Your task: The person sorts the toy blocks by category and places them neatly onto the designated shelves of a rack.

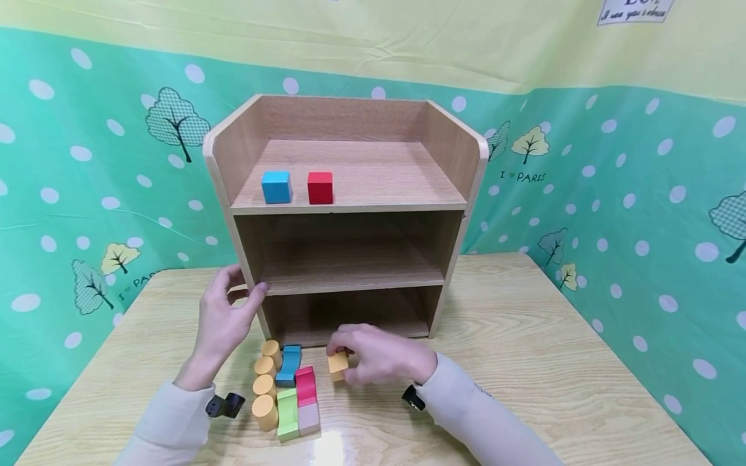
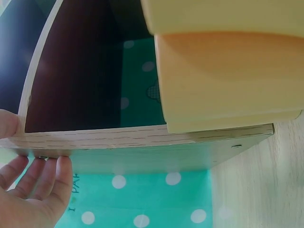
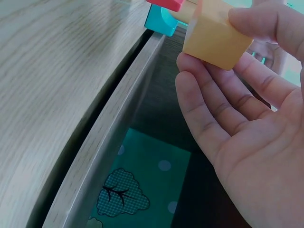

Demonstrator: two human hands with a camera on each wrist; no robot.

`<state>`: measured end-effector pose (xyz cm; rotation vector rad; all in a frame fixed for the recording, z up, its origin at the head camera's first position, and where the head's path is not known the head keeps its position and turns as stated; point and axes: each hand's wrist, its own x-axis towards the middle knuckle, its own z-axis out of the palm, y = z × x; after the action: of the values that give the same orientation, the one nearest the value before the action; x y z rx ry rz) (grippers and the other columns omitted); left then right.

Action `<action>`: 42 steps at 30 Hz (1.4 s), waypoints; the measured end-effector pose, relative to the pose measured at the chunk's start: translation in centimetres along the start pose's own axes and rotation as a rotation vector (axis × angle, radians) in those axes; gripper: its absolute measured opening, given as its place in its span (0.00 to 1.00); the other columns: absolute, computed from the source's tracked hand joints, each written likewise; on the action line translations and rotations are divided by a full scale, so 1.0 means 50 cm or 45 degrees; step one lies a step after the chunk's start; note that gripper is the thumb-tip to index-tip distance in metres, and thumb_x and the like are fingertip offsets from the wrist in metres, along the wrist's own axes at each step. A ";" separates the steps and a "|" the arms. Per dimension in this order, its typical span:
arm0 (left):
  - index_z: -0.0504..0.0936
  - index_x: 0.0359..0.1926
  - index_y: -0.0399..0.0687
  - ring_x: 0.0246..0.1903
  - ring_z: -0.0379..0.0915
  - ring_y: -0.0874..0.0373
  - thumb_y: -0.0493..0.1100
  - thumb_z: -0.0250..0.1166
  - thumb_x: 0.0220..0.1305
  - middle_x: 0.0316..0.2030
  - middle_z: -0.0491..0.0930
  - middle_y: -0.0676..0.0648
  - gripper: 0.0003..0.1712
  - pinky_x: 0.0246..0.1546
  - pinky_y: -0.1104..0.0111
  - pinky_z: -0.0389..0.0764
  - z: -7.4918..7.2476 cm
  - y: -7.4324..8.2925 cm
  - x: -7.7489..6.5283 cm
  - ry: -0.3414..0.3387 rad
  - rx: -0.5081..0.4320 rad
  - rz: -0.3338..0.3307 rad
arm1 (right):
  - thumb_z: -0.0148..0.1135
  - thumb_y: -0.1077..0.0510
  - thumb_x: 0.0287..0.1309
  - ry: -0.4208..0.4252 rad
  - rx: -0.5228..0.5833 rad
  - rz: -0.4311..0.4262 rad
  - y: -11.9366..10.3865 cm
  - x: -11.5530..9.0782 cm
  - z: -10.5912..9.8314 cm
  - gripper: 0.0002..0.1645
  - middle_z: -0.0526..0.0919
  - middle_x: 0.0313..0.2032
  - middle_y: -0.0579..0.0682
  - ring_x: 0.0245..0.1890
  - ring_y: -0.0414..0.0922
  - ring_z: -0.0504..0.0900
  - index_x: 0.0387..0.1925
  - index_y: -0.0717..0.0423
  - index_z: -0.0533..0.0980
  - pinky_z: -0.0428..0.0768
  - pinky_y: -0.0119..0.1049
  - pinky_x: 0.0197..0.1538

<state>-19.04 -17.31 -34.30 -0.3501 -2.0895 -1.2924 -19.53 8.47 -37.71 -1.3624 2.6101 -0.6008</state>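
My left hand (image 1: pixel 224 317) grips the left side panel of a small wooden shelf unit (image 1: pixel 361 168). In the left wrist view its thumb lies on the front edge and its fingers are against the panel's outer face. My right hand (image 1: pixel 381 353) pinches a yellow wooden cube (image 1: pixel 337 367) in front of the bottom compartment. The right wrist view shows that cube (image 3: pixel 216 38) between thumb and fingers. A blue cube (image 1: pixel 276 188) and a red cube (image 1: pixel 320 188) stand apart on the top shelf, towards its left.
Left of the yellow cube, several yellow cylinders (image 1: pixel 265 413) stand in a row. Beside them lie a blue notched block (image 1: pixel 289 366), a pinkish-red one (image 1: pixel 305 386), a green one (image 1: pixel 287 414) and a pale grey-purple block (image 1: pixel 309 419). A patterned cloth (image 1: pixel 629 272) hangs behind the table.
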 end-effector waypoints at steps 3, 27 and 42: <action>0.73 0.53 0.32 0.41 0.70 0.59 0.31 0.66 0.58 0.43 0.76 0.40 0.22 0.41 0.80 0.75 0.000 0.000 -0.001 -0.005 0.002 0.001 | 0.67 0.59 0.49 0.015 0.013 0.004 -0.001 -0.002 -0.002 0.19 0.74 0.41 0.37 0.39 0.34 0.74 0.46 0.48 0.76 0.73 0.23 0.45; 0.72 0.53 0.30 0.40 0.70 0.61 0.29 0.65 0.57 0.43 0.76 0.38 0.22 0.41 0.79 0.75 -0.001 0.008 -0.003 0.003 0.012 0.024 | 0.63 0.59 0.49 0.207 -0.037 -0.022 -0.012 -0.029 -0.096 0.16 0.73 0.39 0.36 0.38 0.35 0.71 0.43 0.45 0.76 0.74 0.26 0.43; 0.72 0.53 0.30 0.41 0.69 0.61 0.29 0.65 0.58 0.43 0.76 0.38 0.22 0.42 0.79 0.75 0.000 0.006 -0.003 0.005 0.020 0.023 | 0.62 0.60 0.48 0.312 -0.023 -0.096 -0.022 -0.048 -0.169 0.18 0.74 0.38 0.35 0.38 0.35 0.73 0.44 0.47 0.76 0.76 0.31 0.45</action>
<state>-18.79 -17.13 -34.17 -0.3585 -2.0878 -1.2644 -19.83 12.28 -29.72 -1.4842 2.7671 -0.8041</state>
